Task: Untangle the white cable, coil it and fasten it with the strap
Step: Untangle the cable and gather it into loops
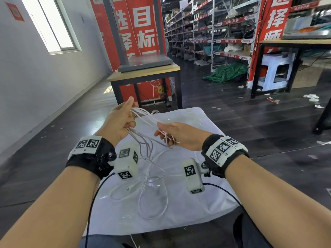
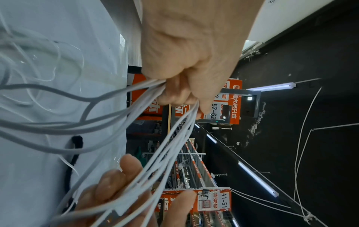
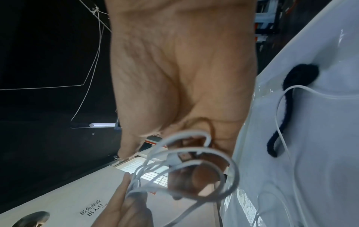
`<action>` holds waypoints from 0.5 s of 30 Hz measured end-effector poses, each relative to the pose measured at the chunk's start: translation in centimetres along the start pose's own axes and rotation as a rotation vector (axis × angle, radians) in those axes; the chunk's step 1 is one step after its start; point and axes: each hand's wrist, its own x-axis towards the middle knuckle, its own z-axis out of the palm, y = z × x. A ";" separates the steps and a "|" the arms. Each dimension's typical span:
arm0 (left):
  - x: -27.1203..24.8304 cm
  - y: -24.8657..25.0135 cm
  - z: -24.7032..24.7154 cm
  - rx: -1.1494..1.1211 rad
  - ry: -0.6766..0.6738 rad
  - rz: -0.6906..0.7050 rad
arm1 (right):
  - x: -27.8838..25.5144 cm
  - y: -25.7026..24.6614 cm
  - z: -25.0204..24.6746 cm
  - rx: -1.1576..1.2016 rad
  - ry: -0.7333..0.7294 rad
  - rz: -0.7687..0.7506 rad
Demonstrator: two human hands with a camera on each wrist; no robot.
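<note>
A white cable [image 1: 146,116] runs as several strands between my two hands, above a table under a white cloth [image 1: 197,122]. My left hand [image 1: 128,116] grips one end of the bundle in its curled fingers [image 2: 180,95]. My right hand [image 1: 165,134] holds the other end, with loops [image 3: 196,162] wound round its fingers and a USB plug [image 3: 183,156] among them. More cable hangs down into loose loops [image 1: 152,196] on the cloth, ending in a small plug [image 1: 127,189]. A black strap [image 3: 287,107] lies on the cloth under a cable strand, apart from both hands.
A wooden table with black legs [image 1: 145,73] stands just beyond the cloth. Storage shelves [image 1: 215,33] line the aisle to the right, beside a white stool [image 1: 275,68]. Thin dark leads [image 1: 93,203] hang from the wrist cameras across the front edge.
</note>
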 end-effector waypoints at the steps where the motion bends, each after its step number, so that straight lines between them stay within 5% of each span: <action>1: 0.0 0.0 0.0 0.000 -0.002 -0.002 | -0.1 0.0 -0.1 0.048 -0.018 0.011; 6: -0.1 -0.7 0.1 0.021 -0.017 0.003 | -0.1 0.7 -0.4 0.157 -0.082 0.065; 15: -0.4 -1.1 0.2 0.139 -0.030 0.008 | -0.5 0.5 -0.7 0.010 0.036 0.084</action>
